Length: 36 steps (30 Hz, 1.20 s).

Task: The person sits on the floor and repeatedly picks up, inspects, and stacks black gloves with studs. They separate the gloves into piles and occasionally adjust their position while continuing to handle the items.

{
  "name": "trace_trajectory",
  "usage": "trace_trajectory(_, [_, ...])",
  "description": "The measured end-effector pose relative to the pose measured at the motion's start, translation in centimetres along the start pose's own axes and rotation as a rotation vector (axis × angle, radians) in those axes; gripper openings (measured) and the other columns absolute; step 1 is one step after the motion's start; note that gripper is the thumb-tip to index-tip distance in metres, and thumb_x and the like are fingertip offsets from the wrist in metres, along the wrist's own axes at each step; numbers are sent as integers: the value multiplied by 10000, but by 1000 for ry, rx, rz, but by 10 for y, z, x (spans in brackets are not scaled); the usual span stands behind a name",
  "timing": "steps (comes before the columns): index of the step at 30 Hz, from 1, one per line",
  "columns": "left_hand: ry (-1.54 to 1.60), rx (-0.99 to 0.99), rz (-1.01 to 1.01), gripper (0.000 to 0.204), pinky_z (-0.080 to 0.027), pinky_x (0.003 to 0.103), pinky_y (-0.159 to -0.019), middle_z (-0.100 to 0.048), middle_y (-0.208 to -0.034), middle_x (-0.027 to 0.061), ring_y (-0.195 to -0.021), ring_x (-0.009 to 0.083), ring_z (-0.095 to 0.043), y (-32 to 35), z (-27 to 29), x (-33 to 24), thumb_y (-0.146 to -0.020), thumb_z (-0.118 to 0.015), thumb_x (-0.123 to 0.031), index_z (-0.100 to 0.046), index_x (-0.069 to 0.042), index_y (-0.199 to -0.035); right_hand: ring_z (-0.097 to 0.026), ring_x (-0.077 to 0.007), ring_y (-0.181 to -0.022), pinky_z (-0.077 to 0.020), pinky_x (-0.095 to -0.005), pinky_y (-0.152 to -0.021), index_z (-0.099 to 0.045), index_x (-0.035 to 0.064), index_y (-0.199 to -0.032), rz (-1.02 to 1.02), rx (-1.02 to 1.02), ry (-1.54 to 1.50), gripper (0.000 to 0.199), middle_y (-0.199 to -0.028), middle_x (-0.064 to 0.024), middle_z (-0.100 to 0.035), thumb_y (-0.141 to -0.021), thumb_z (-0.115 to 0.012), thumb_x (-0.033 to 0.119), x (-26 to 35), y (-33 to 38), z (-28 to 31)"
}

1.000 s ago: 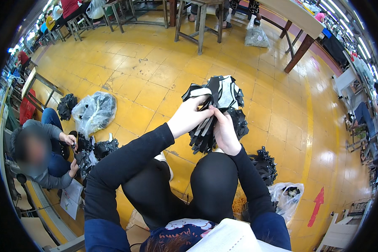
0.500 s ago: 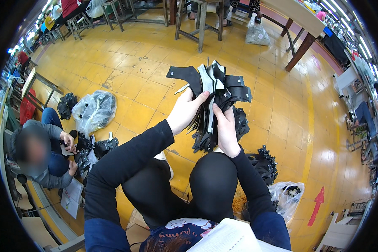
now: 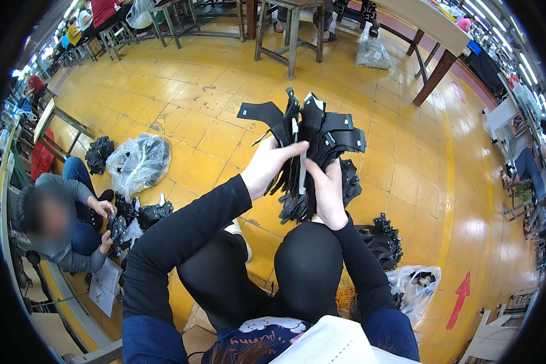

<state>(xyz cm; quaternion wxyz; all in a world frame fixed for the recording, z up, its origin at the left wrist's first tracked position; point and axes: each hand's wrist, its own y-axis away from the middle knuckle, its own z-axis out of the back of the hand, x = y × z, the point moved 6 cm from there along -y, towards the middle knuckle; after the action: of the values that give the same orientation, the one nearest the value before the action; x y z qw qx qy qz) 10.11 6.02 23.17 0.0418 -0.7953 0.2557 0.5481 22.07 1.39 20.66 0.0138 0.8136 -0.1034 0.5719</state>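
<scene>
Centrally held bundle: black strips [image 3: 312,124] with small pale marks at several ends, raised beyond the knees [image 3: 308,255], upper ends fanned outward.
Left hand [image 3: 267,164]: partly curled, closed on the bundle's left side; the thumb lies across the near face, and the other fingers are mostly hidden behind.
Right hand [image 3: 327,188]: curled about the lower right side, thumb tip just below the left one; the fingertips are hidden, so how firmly they press cannot be told.
Strips relative to the fingers: between the two hands, lower lengths backed by the hidden fingers, fanned ends standing above both thumbs.
Probable reason for the grip: opposed hands seem to check loose strips from sliding apart while leaving the upper ends free and visible.
Lower black pieces [image 3: 296,210]: beneath the bundle; their support cannot be made out.
Floor pile [image 3: 382,242]: dark pieces beside the right knee, near a clear plastic bag [image 3: 412,285], perhaps placed for easy reach.
Co-worker [image 3: 73,209]: low at the left, both hands at similar dark pieces.
</scene>
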Motion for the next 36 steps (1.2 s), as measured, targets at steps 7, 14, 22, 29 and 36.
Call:
trace_trajectory(7, [-7, -6, -89, 264, -511, 269, -750, -644, -967, 53, -830, 117, -625, -6, 3, 1, -815, -652, 3, -567, -13, -1064, -560, -150, -1032, -434, -294, -903, -473, -24, -1192, 29, -42, -51, 345, -1141, -98, -597, -889, -613, 61, 2, 2, -3])
trace_trajectory(14, [-102, 0, -181, 500, -438, 306, -915, -564, -1105, 66, -1035, 149, -548, -1, 0, -3, -790, -725, -74, -442, -36, -1201, -562, -149, -1017, -438, -290, -892, -478, -9, -1195, 12, -4, -39, 358, -1124, -90, -593, -865, -606, 44, 2, 3, -5])
trace_trajectory(22, [-100, 0, -141, 297, -448, 255, -797, -600, -937, 33, -893, 119, -565, 1, -2, -9, -801, -645, -76, -532, -49, -1074, -584, -147, -943, -456, -285, -848, -546, -4, -1126, 37, -30, -142, 299, -1056, -60, -614, -827, -549, -4, 13, 8, -4])
trace_trajectory(29, [291, 32, 181, 215, -462, 235, -672, -577, -771, 15, -747, 128, -573, -3, 16, 6, -828, -535, -245, -588, -67, -936, -575, -174, -996, -422, -312, -911, -575, 11, -1089, 52, -159, -279, 329, -1049, -72, -631, -764, -527, 18, 21, 10, 6])
trace_trajectory(36, [346, 28, 36, 203, -428, 272, -792, -481, -649, -7, -687, 135, -520, -3, 20, -10, -832, -578, -256, -486, -114, -720, -536, -183, -1062, -399, -329, -942, -519, 31, -1179, 215, -258, -323, 358, -1121, -78, -589, -824, -568, 41, 32, 16, 10])
